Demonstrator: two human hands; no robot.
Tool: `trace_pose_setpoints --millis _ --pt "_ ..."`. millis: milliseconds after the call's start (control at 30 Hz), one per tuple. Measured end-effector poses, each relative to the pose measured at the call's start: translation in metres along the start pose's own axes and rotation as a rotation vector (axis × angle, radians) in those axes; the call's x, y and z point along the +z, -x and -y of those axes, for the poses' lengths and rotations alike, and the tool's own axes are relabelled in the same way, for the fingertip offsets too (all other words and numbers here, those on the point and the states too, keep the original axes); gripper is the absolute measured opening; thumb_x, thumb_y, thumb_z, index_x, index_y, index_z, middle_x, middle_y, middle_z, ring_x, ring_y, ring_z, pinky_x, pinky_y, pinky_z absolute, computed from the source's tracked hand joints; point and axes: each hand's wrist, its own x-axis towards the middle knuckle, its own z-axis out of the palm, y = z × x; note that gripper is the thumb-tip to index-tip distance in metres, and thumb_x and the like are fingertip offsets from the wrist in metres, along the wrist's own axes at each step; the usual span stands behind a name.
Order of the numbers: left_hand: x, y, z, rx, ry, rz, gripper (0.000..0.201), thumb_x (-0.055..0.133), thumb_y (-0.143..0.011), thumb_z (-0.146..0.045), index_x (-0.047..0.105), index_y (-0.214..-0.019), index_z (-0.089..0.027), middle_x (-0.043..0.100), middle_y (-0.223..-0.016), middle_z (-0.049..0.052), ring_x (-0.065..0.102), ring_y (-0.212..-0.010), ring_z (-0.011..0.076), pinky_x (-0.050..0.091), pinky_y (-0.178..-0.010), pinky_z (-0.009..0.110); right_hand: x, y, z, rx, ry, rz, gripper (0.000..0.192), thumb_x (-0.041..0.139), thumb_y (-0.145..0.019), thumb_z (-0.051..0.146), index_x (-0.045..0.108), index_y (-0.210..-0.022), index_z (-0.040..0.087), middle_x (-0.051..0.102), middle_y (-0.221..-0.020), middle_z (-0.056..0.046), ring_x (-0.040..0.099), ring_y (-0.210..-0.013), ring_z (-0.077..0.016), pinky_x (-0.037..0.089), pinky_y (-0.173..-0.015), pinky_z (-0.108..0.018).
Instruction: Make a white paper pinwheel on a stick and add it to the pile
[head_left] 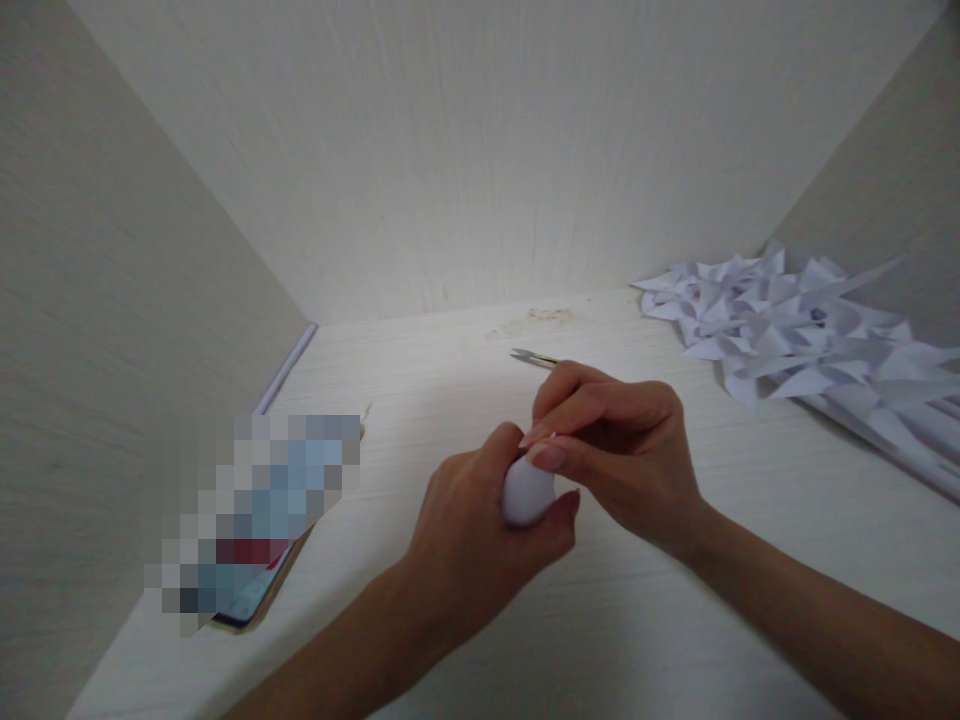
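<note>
In front of me, my left hand (pixel 484 500) is wrapped around a white, smoothly rounded piece of paper (pixel 529 492), its curved surface showing between the thumb and the fingers. At the top of that paper, the thumb and fingertips of my right hand (pixel 619 450) are pinched together on its edge, and a tiny white tip shows there. Most of the paper is hidden by both hands. Just beyond my right hand lies a pair of small scissors (pixel 534 357), with pointed blades toward the left and handles out of sight.
Folded white paper pinwheels (pixel 757 325) are heaped at the right, with rolled paper sticks (pixel 885 445) beneath. A phone (pixel 251 595), partly blurred out, lies at the left. Another white paper roll (pixel 289 365) rests along the left wall. Pale walls (pixel 487 150) enclose the white tabletop (pixel 420 365).
</note>
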Motion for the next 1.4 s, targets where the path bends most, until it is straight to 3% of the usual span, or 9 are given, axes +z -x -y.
trace_pose_setpoints --millis 267,600,900,1100,1400 --pt "0.002 0.0 0.004 0.04 -0.061 -0.059 0.015 0.057 -0.067 -0.031 0.05 -0.075 -0.02 0.06 -0.059 -0.002 0.056 -0.052 0.0142 0.041 -0.047 0.024 -0.002 0.0 -0.005 -0.064 0.011 0.014 0.007 0.072 -0.064 0.023 0.069 -0.059 0.021 0.056 -0.058 0.001 0.051 -0.052 -0.0078 0.04 -0.044 -0.021" --pt "0.004 -0.002 0.009 -0.006 -0.119 -0.055 0.015 0.057 -0.068 -0.033 0.051 -0.073 -0.02 0.057 -0.054 -0.003 0.05 -0.044 0.0117 0.034 -0.041 0.022 0.0 0.002 -0.006 -0.022 0.064 -0.046 0.015 0.07 -0.067 0.022 0.064 -0.054 0.019 0.051 -0.056 0.003 0.047 -0.052 -0.007 0.038 -0.046 -0.021" --pt "-0.002 -0.008 0.011 -0.05 -0.012 -0.043 0.021 0.056 -0.069 -0.029 0.058 -0.087 -0.018 0.068 -0.072 0.002 0.061 -0.062 0.0168 0.045 -0.054 0.026 0.003 0.0 -0.014 0.194 0.067 -0.03 0.015 0.072 -0.063 0.03 0.064 -0.058 0.017 0.061 -0.06 0.001 0.055 -0.056 -0.0091 0.045 -0.05 -0.022" --pt "-0.002 -0.009 0.014 -0.113 -0.067 0.004 0.019 0.057 -0.07 -0.034 0.059 -0.081 -0.018 0.068 -0.069 0.003 0.061 -0.059 0.0181 0.043 -0.051 0.027 0.002 0.001 -0.014 0.178 0.209 -0.061 0.015 0.068 -0.066 0.023 0.061 -0.055 0.017 0.057 -0.055 0.003 0.051 -0.052 -0.0082 0.043 -0.047 -0.021" --pt "-0.005 -0.01 0.015 -0.138 -0.127 0.043 0.021 0.058 -0.07 -0.037 0.06 -0.083 -0.02 0.067 -0.071 0.002 0.06 -0.062 0.0184 0.042 -0.053 0.028 0.002 0.002 -0.016 0.183 0.249 -0.074 0.018 0.067 -0.067 0.024 0.058 -0.053 0.016 0.055 -0.052 0.003 0.049 -0.049 -0.0073 0.041 -0.045 -0.02"
